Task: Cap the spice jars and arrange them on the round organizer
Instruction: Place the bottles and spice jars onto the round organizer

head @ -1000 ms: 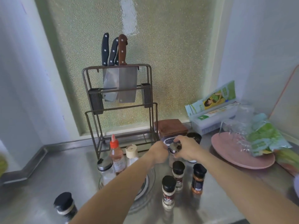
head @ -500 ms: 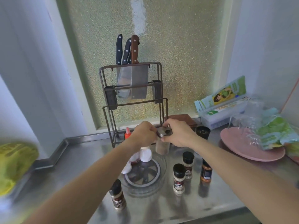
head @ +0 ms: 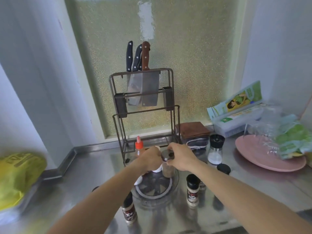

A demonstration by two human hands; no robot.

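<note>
Capping is under way: the right hand (head: 181, 158) pinches a round silver metal lid (head: 167, 155) onto a clear glass spice jar (head: 167, 170) at the round clear organizer's (head: 175, 183) far edge. The left hand (head: 151, 160) curls around the jar's left side; its grip is hidden. The next move likely calls for twisting tight.

You see a shiny brushed steel counter (head: 87, 176), a clear glossy plastic round organizer (head: 175, 184) at 6 o'clock, a matt dark wire knife rack (head: 170, 92), and rough pebbled window glass (head: 194, 56).

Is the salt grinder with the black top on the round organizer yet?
No, the salt grinder stands on the counter, right of the round organizer.
</note>
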